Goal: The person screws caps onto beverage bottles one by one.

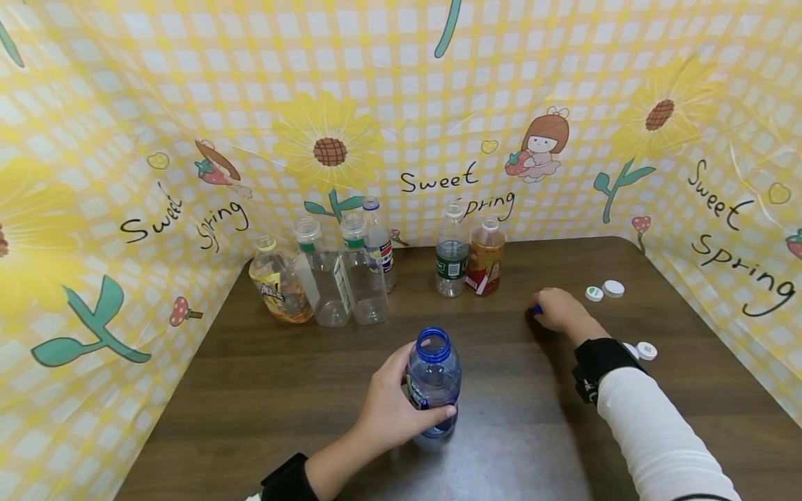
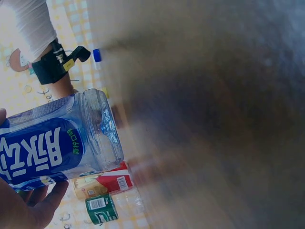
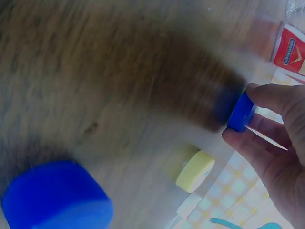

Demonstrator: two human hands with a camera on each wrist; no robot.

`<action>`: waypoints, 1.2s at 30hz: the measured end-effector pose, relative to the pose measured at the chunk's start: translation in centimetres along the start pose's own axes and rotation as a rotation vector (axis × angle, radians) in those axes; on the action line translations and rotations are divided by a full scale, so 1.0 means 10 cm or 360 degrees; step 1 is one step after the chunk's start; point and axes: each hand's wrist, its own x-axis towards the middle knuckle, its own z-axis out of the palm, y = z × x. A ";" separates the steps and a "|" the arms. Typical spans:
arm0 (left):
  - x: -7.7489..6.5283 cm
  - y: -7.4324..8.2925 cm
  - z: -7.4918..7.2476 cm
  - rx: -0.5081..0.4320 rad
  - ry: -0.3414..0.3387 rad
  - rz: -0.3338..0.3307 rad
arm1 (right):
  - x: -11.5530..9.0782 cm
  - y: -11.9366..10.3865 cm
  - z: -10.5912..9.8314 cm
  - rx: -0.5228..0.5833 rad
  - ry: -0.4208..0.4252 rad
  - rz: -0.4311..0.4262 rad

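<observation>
My left hand (image 1: 397, 403) grips a clear blue plastic bottle (image 1: 435, 379) around its body, thumb across the front. The bottle's open blue mouth faces up with no cap on it. In the left wrist view, its blue label (image 2: 40, 150) with white characters shows. Over the right side of the table, my right hand (image 1: 559, 311) pinches a blue bottle cap (image 3: 241, 112) between thumb and fingers. A yellow cap (image 3: 195, 171) lies close to that hand, and another blue cap (image 3: 57, 198) is nearer the right wrist camera.
Several uncapped clear bottles (image 1: 332, 292) stand at the back left. A green-labelled bottle (image 1: 451, 268) and a red-and-orange-labelled bottle (image 1: 485, 257) stand at back centre. White caps (image 1: 613, 288) lie to the right on the brown table (image 1: 282, 390). A yellow checked cloth (image 1: 401, 90) encloses it.
</observation>
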 end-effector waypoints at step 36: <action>-0.02 -0.05 0.02 0.0020 -0.0024 0.0051 | -0.29 -1.19 -0.81 0.0094 0.0045 -0.0818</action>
